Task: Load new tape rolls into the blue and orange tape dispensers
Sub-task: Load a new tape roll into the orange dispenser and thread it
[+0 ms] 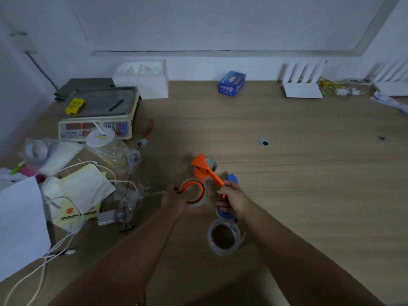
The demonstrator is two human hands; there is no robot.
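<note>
The orange tape dispenser (pixel 204 172) is near the table's middle front, its ring sitting inside a clear tape roll (pixel 199 200). My left hand (pixel 174 198) grips that roll at its left side. My right hand (pixel 231 196) holds the orange dispenser's handle. The blue tape dispenser (pixel 230 178) lies under and behind my right hand, mostly hidden, with its blue ring showing below the fingers. A second clear tape roll (pixel 224 237) lies free on the table just in front of my right wrist. Another small roll (pixel 212 164) peeks out behind the orange dispenser.
A weighing scale (pixel 99 115) stands at the back left, with a white box (pixel 143 81) behind it. Papers, white cables and plastic wrap (pixel 88 191) clutter the left side. A blue box (pixel 231 83) and white racks (pixel 301 83) sit along the back wall.
</note>
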